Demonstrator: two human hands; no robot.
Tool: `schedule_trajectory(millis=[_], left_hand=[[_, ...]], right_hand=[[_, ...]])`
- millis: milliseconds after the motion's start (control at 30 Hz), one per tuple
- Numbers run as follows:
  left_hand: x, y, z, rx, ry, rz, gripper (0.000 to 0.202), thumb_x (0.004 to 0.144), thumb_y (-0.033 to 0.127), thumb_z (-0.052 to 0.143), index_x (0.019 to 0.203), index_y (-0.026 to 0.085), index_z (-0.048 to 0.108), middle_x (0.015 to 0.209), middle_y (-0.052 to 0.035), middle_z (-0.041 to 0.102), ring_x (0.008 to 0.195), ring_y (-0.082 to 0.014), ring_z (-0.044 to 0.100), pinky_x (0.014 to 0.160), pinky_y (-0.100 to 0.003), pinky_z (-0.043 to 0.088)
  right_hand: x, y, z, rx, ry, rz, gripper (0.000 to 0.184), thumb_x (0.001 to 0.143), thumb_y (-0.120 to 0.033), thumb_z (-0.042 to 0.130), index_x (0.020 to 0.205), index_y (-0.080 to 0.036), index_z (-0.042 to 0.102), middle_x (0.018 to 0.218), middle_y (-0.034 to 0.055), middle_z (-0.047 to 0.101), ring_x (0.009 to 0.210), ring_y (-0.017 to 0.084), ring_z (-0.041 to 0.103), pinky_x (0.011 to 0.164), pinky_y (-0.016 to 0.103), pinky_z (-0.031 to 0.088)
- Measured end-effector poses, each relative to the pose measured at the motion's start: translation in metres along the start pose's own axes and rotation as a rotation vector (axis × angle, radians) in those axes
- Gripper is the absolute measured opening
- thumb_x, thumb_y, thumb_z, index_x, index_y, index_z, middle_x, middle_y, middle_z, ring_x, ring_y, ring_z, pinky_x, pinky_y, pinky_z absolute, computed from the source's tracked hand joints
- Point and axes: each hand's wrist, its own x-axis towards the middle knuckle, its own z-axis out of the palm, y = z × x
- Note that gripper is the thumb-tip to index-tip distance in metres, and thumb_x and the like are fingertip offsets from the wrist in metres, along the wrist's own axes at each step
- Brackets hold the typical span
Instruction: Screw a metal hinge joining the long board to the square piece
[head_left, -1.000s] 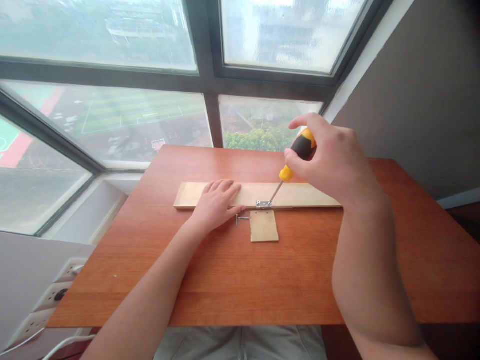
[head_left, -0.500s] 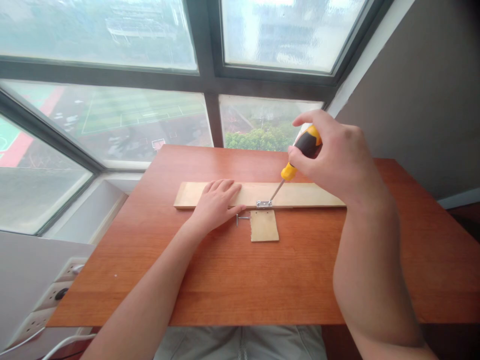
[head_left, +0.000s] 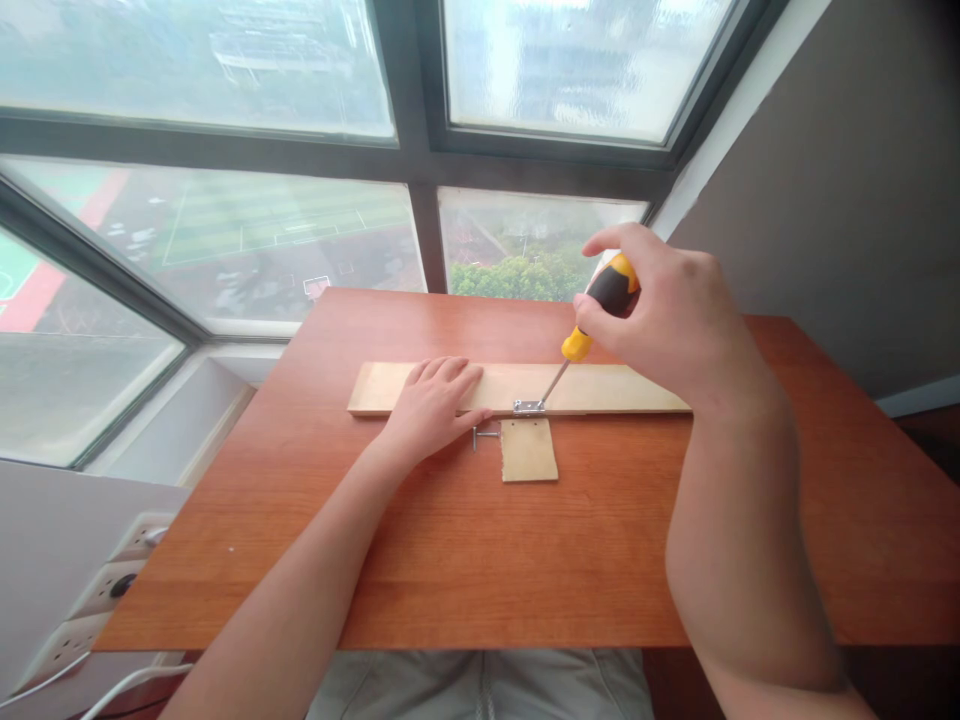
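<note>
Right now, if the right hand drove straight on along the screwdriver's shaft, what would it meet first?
Probably the metal fitting at the near edge of the wooden board; the screwdriver seems to touch it, though depth is unclear.

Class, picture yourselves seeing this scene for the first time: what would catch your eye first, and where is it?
Probably the yellow-and-black screwdriver, slanting from the right hand down to a small metal fitting on the pale board's near edge. The left hand rests on the board's left part. Beyond the reddish-brown table, windows overlook a green field.
</note>
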Motion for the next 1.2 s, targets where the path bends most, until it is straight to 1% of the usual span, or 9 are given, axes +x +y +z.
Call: schedule_trajectory(millis=[267, 467, 533, 700, 800, 900, 1067, 1133, 1200], left_hand=[[0.001, -0.001, 0.001, 0.010, 0.000, 0.006, 0.051, 0.092, 0.054, 0.057, 0.132, 0.022, 0.055, 0.140, -0.0125, 0.055, 0.127, -0.0314, 0.051, 0.110, -0.047, 0.035], [0.001, -0.001, 0.001, 0.021, 0.005, 0.013, 0.051, 0.092, 0.055, 0.057, 0.132, 0.022, 0.054, 0.139, -0.0124, 0.056, 0.126, -0.0312, 0.052, 0.109, -0.046, 0.036], [0.000, -0.002, 0.001, 0.010, 0.007, 0.011, 0.051, 0.092, 0.055, 0.057, 0.131, 0.023, 0.054, 0.139, -0.0121, 0.056, 0.127, -0.0311, 0.051, 0.109, -0.047, 0.036], [0.000, -0.002, 0.002, -0.005, 0.008, 0.010, 0.050, 0.092, 0.054, 0.057, 0.132, 0.024, 0.054, 0.140, -0.0118, 0.056, 0.128, -0.0309, 0.050, 0.110, -0.047, 0.034], [0.001, -0.002, 0.003, -0.008, 0.010, 0.010, 0.051, 0.092, 0.054, 0.057, 0.132, 0.023, 0.054, 0.140, -0.0119, 0.056, 0.128, -0.0312, 0.050, 0.110, -0.047, 0.035], [0.001, -0.002, 0.003, -0.013, 0.018, 0.005, 0.050, 0.091, 0.054, 0.058, 0.131, 0.024, 0.055, 0.139, -0.0117, 0.056, 0.127, -0.0312, 0.052, 0.110, -0.047, 0.035], [0.001, -0.002, 0.003, -0.004, 0.015, 0.010, 0.050, 0.091, 0.054, 0.058, 0.132, 0.024, 0.055, 0.139, -0.0114, 0.056, 0.127, -0.0309, 0.051, 0.110, -0.047, 0.035], [0.001, -0.002, 0.003, -0.008, 0.013, 0.007, 0.050, 0.092, 0.054, 0.058, 0.132, 0.024, 0.055, 0.139, -0.0112, 0.056, 0.127, -0.0308, 0.051, 0.109, -0.047, 0.036], [0.001, -0.001, 0.003, -0.012, 0.014, 0.005, 0.050, 0.092, 0.054, 0.057, 0.132, 0.025, 0.055, 0.139, -0.0111, 0.056, 0.127, -0.0308, 0.051, 0.110, -0.047, 0.035]], right_hand=[[0.001, -0.002, 0.002, -0.010, -0.009, -0.004, 0.038, 0.082, -0.034, 0.063, 0.119, -0.025, 0.063, 0.086, 0.0039, 0.069, 0.075, 0.024, 0.063, 0.069, 0.037, 0.046], [0.000, 0.001, 0.001, -0.038, 0.007, 0.004, 0.033, 0.081, -0.043, 0.068, 0.108, -0.024, 0.066, 0.084, 0.0049, 0.070, 0.076, 0.025, 0.063, 0.068, 0.038, 0.045], [-0.001, 0.001, -0.003, -0.012, -0.012, -0.005, 0.031, 0.082, -0.037, 0.066, 0.110, -0.025, 0.065, 0.085, 0.0041, 0.071, 0.077, 0.025, 0.064, 0.069, 0.038, 0.046], [-0.003, 0.000, -0.010, 0.153, -0.113, -0.194, 0.037, 0.080, -0.016, 0.057, 0.114, -0.027, 0.061, 0.116, 0.0042, 0.069, 0.092, 0.022, 0.065, 0.081, 0.036, 0.050], [-0.002, -0.002, -0.006, 0.112, -0.069, -0.135, 0.021, 0.086, -0.028, 0.057, 0.106, -0.026, 0.064, 0.101, 0.0046, 0.071, 0.083, 0.024, 0.064, 0.074, 0.038, 0.049], [-0.001, -0.002, -0.001, 0.031, 0.004, -0.027, 0.024, 0.088, -0.038, 0.057, 0.107, -0.025, 0.065, 0.084, 0.0043, 0.070, 0.075, 0.025, 0.063, 0.069, 0.039, 0.047], [-0.003, -0.002, -0.010, 0.160, -0.111, -0.169, 0.038, 0.083, -0.019, 0.054, 0.120, -0.031, 0.059, 0.117, 0.0043, 0.068, 0.092, 0.024, 0.065, 0.080, 0.039, 0.050], [-0.004, -0.002, -0.011, 0.184, -0.131, -0.207, 0.034, 0.084, -0.020, 0.056, 0.117, -0.030, 0.061, 0.123, 0.0047, 0.066, 0.096, 0.025, 0.065, 0.083, 0.040, 0.050], [-0.002, -0.001, -0.008, 0.157, -0.083, -0.169, 0.026, 0.087, -0.031, 0.060, 0.112, -0.027, 0.064, 0.114, 0.0060, 0.069, 0.095, 0.026, 0.065, 0.082, 0.042, 0.050]])
